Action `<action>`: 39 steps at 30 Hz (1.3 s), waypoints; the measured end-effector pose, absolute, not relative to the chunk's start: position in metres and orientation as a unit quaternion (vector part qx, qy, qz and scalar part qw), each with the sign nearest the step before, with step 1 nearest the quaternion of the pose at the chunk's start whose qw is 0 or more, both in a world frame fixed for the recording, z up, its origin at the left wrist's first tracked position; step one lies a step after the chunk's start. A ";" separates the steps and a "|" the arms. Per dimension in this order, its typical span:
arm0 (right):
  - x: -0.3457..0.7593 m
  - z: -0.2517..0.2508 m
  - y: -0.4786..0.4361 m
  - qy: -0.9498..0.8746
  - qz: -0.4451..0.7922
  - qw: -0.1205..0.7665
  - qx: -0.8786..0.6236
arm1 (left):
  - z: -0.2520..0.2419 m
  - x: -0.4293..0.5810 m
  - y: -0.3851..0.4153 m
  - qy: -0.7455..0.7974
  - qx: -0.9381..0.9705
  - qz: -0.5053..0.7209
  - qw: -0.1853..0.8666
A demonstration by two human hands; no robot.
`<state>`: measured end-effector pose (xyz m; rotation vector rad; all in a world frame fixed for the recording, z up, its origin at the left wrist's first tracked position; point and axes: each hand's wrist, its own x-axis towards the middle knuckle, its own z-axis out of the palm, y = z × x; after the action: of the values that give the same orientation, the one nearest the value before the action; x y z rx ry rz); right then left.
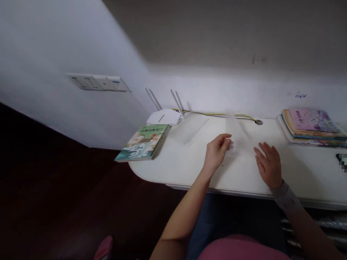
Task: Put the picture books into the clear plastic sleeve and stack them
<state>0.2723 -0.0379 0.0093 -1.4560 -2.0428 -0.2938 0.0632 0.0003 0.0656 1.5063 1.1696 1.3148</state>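
Observation:
My left hand [217, 153] is over the white desk [184, 169], its fingers curled in a pinch on the edge of a clear plastic sleeve [235, 135] that stands up from the desk. My right hand [268, 164] rests just right of the sleeve with its fingers stretched out and slightly spread, holding nothing. A second clear plastic sheet [191, 128] lies flat on the desk to the left.
A green picture book [142, 142] overhangs the desk's left end. A white router [165, 115] with antennas stands at the back by the wall. A stack of colourful books [311, 128] sits at the right. A cable [233, 115] runs to a desk hole [258, 122]. Wall sockets [99, 83] are at left.

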 end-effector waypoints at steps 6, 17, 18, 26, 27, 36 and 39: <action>0.288 -0.005 -0.051 -0.827 -0.160 0.209 -0.497 | 0.011 0.024 -0.005 0.597 0.641 0.384 0.292; 0.284 -0.032 -0.084 -0.846 -0.094 0.198 -0.487 | -0.012 0.016 -0.025 0.638 0.744 0.189 -0.055; 0.283 -0.032 -0.085 -0.839 -0.097 0.204 -0.495 | -0.012 0.019 -0.027 0.619 0.762 0.182 -0.054; 0.286 -0.043 -0.083 -0.818 -0.083 0.199 -0.533 | -0.020 0.000 -0.033 0.684 0.724 0.092 -0.012; 0.287 -0.044 -0.083 -0.817 -0.083 0.199 -0.534 | -0.021 -0.005 -0.032 0.693 0.715 0.087 -0.005; 0.288 -0.048 -0.083 -0.814 -0.099 0.212 -0.532 | -0.018 -0.015 -0.029 0.744 0.661 0.096 0.014; 0.288 -0.047 -0.083 -0.814 -0.095 0.215 -0.531 | -0.021 -0.015 -0.029 0.735 0.669 0.111 0.017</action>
<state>0.2881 -0.0828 -0.0466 -1.4720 -2.2577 -0.2634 -0.0152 -0.0290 -0.0211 2.0796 2.2848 0.3440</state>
